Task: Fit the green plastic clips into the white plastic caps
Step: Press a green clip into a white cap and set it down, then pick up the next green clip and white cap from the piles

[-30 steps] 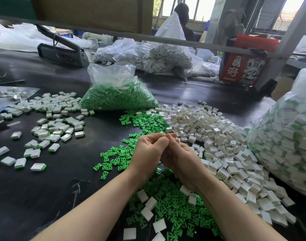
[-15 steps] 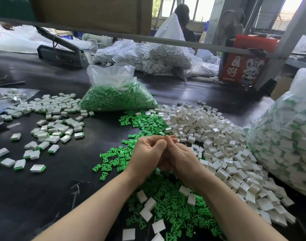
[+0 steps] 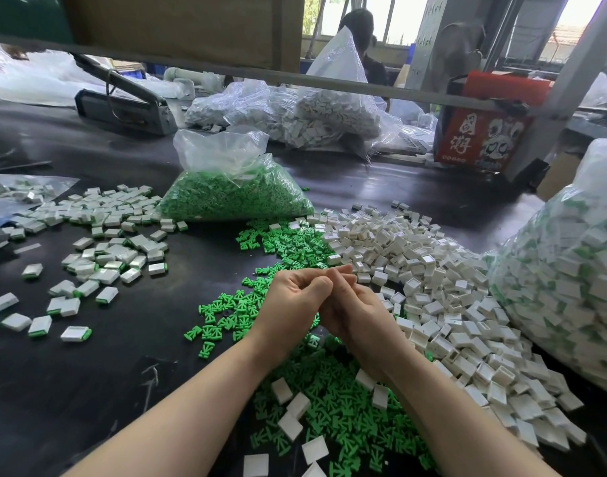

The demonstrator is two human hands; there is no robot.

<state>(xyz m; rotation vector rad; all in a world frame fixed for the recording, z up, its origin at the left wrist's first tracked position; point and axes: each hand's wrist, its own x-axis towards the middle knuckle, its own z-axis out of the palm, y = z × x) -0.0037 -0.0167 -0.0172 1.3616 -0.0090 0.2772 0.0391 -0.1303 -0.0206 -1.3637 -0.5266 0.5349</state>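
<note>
My left hand [image 3: 295, 304] and my right hand [image 3: 360, 315] are pressed together above the dark table, fingers curled inward toward each other. Whatever lies between the fingers is hidden. Loose green clips [image 3: 347, 418] are spread under and in front of my wrists, with a few white caps lying on them. A big heap of empty white caps [image 3: 433, 270] lies just right of my hands. Finished caps with green ends [image 3: 112, 249] are scattered at the left.
A clear bag of green clips [image 3: 236, 197] stands behind the hands. A large bag of finished caps [image 3: 563, 287] fills the right edge. Farther back are bags of white parts [image 3: 329, 115], a grey machine [image 3: 123, 105], a red box [image 3: 484, 139] and a person [image 3: 360, 25].
Both hands stay joined in the same spot; the fingers have shifted only slightly against each other.
</note>
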